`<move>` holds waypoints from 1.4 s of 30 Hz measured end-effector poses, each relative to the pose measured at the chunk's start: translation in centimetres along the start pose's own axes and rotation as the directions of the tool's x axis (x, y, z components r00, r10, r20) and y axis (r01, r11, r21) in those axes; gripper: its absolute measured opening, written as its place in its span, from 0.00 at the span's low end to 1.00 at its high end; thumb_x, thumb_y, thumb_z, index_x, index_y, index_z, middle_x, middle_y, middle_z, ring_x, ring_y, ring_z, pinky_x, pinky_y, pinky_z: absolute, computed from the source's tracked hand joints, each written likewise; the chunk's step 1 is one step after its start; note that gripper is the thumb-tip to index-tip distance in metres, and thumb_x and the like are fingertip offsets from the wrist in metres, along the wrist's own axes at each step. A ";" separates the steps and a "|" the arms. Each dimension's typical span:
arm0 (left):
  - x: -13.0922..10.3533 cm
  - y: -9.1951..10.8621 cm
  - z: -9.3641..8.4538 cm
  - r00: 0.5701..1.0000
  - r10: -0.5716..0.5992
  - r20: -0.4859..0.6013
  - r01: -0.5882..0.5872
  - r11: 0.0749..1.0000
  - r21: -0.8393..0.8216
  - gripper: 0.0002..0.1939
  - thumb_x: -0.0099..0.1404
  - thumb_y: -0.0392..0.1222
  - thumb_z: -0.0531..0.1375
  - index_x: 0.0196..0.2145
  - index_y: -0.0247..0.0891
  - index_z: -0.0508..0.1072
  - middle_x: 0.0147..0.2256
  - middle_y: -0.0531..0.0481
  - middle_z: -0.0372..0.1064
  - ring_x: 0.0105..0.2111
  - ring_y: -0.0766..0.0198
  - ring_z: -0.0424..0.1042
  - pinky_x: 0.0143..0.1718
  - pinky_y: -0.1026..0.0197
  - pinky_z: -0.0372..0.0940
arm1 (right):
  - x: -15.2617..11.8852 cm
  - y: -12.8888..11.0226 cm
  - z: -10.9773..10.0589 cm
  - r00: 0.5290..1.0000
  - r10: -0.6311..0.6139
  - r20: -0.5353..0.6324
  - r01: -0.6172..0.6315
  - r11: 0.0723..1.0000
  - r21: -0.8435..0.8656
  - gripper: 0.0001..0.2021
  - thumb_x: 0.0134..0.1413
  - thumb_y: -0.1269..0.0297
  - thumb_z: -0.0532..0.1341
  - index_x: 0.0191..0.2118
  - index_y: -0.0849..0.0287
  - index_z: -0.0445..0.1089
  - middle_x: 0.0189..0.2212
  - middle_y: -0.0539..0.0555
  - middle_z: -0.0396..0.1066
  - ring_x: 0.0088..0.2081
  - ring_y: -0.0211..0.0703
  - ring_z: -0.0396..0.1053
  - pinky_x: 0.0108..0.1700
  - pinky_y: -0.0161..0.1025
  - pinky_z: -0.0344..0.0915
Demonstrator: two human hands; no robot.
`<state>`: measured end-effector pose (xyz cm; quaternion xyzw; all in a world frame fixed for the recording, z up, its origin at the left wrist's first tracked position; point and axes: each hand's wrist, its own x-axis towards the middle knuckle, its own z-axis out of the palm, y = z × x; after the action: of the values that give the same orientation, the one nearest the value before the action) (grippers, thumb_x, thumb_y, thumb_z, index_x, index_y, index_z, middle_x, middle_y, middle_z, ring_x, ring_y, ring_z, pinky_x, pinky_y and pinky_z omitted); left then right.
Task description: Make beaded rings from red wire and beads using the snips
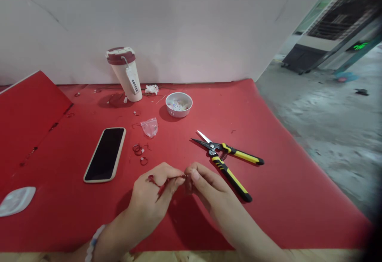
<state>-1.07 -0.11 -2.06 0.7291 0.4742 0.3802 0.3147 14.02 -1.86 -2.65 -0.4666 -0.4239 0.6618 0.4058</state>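
Note:
Over the front middle of the red table, my two hands meet fingertip to fingertip. My left hand (149,198) is closed in a pinch on a thin dark red cord (176,177). A red loop with a round piece (151,178) shows over the back of its fingers. My right hand (213,192) pinches at the cord's end, where tiny shiny specks show; its fingertips hide the detail. Right of my hands lie yellow-and-black snips (213,146) with their blades apart. Several small dark red cord rings (137,149), some with a pale bead, lie beyond my left hand.
A phone (106,154) lies to the left, near a white plastic piece (18,201). Farther back are a small zip bag (149,127), a white bowl (178,112) of small pieces, a lidded coffee cup (127,75) and crumpled white tissue (152,89). A pale wall (193,27) stands behind.

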 end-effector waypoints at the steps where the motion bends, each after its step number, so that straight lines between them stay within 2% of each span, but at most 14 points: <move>1: -0.1 -0.1 0.0 0.999 0.034 -0.008 -0.034 0.999 0.025 0.07 0.61 0.35 0.58 0.28 0.42 0.74 0.24 0.54 0.72 0.24 0.68 0.71 0.27 0.68 0.63 | 0.1 -0.1 0.0 1.000 -0.009 -0.005 0.009 0.999 -0.032 0.16 0.59 0.50 0.52 0.29 0.57 0.60 0.26 0.48 0.54 0.31 0.37 0.55 0.36 0.35 0.58; 6: -0.7 -1.0 -0.2 0.962 0.266 -0.060 -0.237 0.924 0.300 0.07 0.61 0.31 0.57 0.31 0.40 0.73 0.23 0.52 0.71 0.23 0.67 0.69 0.26 0.67 0.63 | 0.1 -1.0 0.2 0.995 -0.066 -0.079 0.051 0.983 -0.177 0.12 0.57 0.55 0.56 0.29 0.57 0.64 0.25 0.46 0.60 0.29 0.35 0.59 0.34 0.33 0.60; 10: -1.0 -1.8 -0.4 0.799 0.600 0.031 -0.532 0.683 0.501 0.14 0.60 0.28 0.57 0.42 0.40 0.73 0.30 0.47 0.75 0.31 0.61 0.71 0.34 0.62 0.65 | -0.9 -1.4 0.2 0.996 -0.004 -0.092 0.003 1.000 -0.010 0.13 0.54 0.52 0.59 0.37 0.56 0.71 0.36 0.52 0.72 0.40 0.42 0.69 0.44 0.39 0.66; 12: -1.2 -2.0 -0.3 0.778 0.625 0.066 -0.563 0.647 0.515 0.16 0.62 0.29 0.55 0.46 0.40 0.71 0.33 0.46 0.75 0.34 0.60 0.72 0.36 0.62 0.66 | -1.1 -1.4 0.2 0.998 0.045 -0.053 -0.041 0.996 0.075 0.15 0.50 0.54 0.63 0.42 0.55 0.71 0.40 0.54 0.73 0.44 0.45 0.70 0.48 0.42 0.66; 17: -1.8 -1.6 0.1 0.861 0.496 0.110 -0.488 0.747 0.452 0.27 0.63 0.26 0.52 0.59 0.35 0.58 0.43 0.42 0.74 0.42 0.59 0.72 0.42 0.61 0.68 | -0.9 -1.4 -0.3 0.985 0.008 -0.171 0.014 0.991 0.131 0.13 0.45 0.59 0.67 0.38 0.56 0.72 0.38 0.53 0.73 0.43 0.44 0.70 0.49 0.43 0.65; 20: -2.0 -0.1 -0.3 0.789 0.560 0.253 -0.610 0.667 0.427 0.30 0.60 0.22 0.52 0.61 0.30 0.55 0.51 0.39 0.70 0.51 0.56 0.67 0.50 0.58 0.65 | -1.0 -2.0 -0.8 0.978 -0.020 -0.208 0.051 0.988 0.147 0.11 0.46 0.59 0.66 0.36 0.55 0.70 0.36 0.51 0.71 0.40 0.41 0.69 0.46 0.39 0.65; 22: -2.1 1.1 -0.7 0.774 0.573 0.268 -0.632 0.693 0.346 0.27 0.60 0.22 0.53 0.58 0.30 0.60 0.50 0.39 0.71 0.51 0.55 0.68 0.50 0.59 0.65 | -1.2 -2.8 -1.0 0.984 -0.041 -0.173 0.057 0.994 0.088 0.10 0.47 0.59 0.65 0.35 0.56 0.69 0.33 0.50 0.69 0.38 0.39 0.67 0.42 0.38 0.64; 24: -2.0 2.1 -1.1 0.837 0.514 0.186 -0.546 0.807 0.224 0.22 0.61 0.24 0.53 0.53 0.33 0.66 0.46 0.41 0.73 0.46 0.59 0.71 0.47 0.62 0.66 | -1.4 -3.9 -1.1 0.996 -0.051 -0.077 0.052 0.999 0.014 0.08 0.49 0.61 0.64 0.34 0.57 0.67 0.30 0.49 0.68 0.33 0.37 0.66 0.38 0.37 0.64; 27: -1.5 3.6 -1.8 0.979 0.205 -0.005 -0.205 0.979 0.010 0.13 0.64 0.30 0.52 0.42 0.39 0.72 0.38 0.47 0.75 0.38 0.64 0.73 0.41 0.65 0.67 | -1.6 -5.8 -1.3 0.997 -0.078 0.028 0.080 0.994 -0.074 0.04 0.52 0.66 0.60 0.32 0.58 0.64 0.27 0.47 0.65 0.29 0.36 0.65 0.36 0.37 0.62; 29: -0.7 4.4 -2.2 0.995 -0.082 -0.064 0.074 0.989 -0.125 0.08 0.65 0.36 0.53 0.36 0.39 0.72 0.33 0.49 0.75 0.32 0.65 0.73 0.36 0.65 0.67 | -1.8 -6.7 -1.4 0.993 -0.110 0.046 0.115 0.985 -0.128 0.01 0.53 0.69 0.57 0.32 0.58 0.63 0.27 0.47 0.64 0.29 0.35 0.64 0.37 0.37 0.60; 31: 0.3 5.1 -2.6 0.964 -0.267 -0.002 0.258 0.933 -0.252 0.09 0.64 0.42 0.55 0.39 0.38 0.72 0.33 0.49 0.73 0.29 0.66 0.71 0.31 0.64 0.66 | -1.8 -7.4 -1.7 0.985 -0.128 0.117 0.142 0.982 -0.126 0.02 0.54 0.70 0.55 0.32 0.58 0.63 0.27 0.46 0.62 0.28 0.35 0.64 0.35 0.37 0.59; 36: 1.6 5.9 -2.9 0.905 -0.251 0.344 0.390 0.810 -0.437 0.11 0.61 0.46 0.57 0.29 0.36 0.71 0.25 0.53 0.65 0.25 0.69 0.63 0.27 0.66 0.60 | -1.7 -8.7 -2.0 0.941 -0.110 0.322 0.162 0.977 -0.140 0.03 0.58 0.67 0.54 0.38 0.56 0.60 0.27 0.45 0.58 0.24 0.31 0.56 0.27 0.34 0.52; 39: 1.3 6.1 -2.8 0.911 -0.226 0.346 0.387 0.757 -0.527 0.08 0.59 0.45 0.61 0.28 0.37 0.69 0.25 0.56 0.63 0.24 0.71 0.60 0.27 0.67 0.57 | -1.6 -10.1 -1.9 0.919 -0.088 0.384 0.192 0.951 -0.241 0.08 0.59 0.65 0.55 0.44 0.54 0.59 0.29 0.46 0.59 0.26 0.32 0.55 0.28 0.33 0.52; 42: 1.2 6.4 -2.7 0.949 -0.205 0.241 0.313 0.726 -0.612 0.08 0.59 0.43 0.62 0.27 0.38 0.67 0.24 0.58 0.60 0.23 0.73 0.58 0.27 0.68 0.56 | -1.4 -11.7 -1.8 0.937 -0.120 0.329 0.258 0.872 -0.416 0.12 0.59 0.64 0.55 0.48 0.53 0.58 0.27 0.45 0.59 0.26 0.33 0.56 0.27 0.33 0.52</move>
<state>-0.19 -0.94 4.93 0.5307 0.3862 0.4131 0.6313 17.77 0.84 8.36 -0.4008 -0.6657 0.5628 0.2819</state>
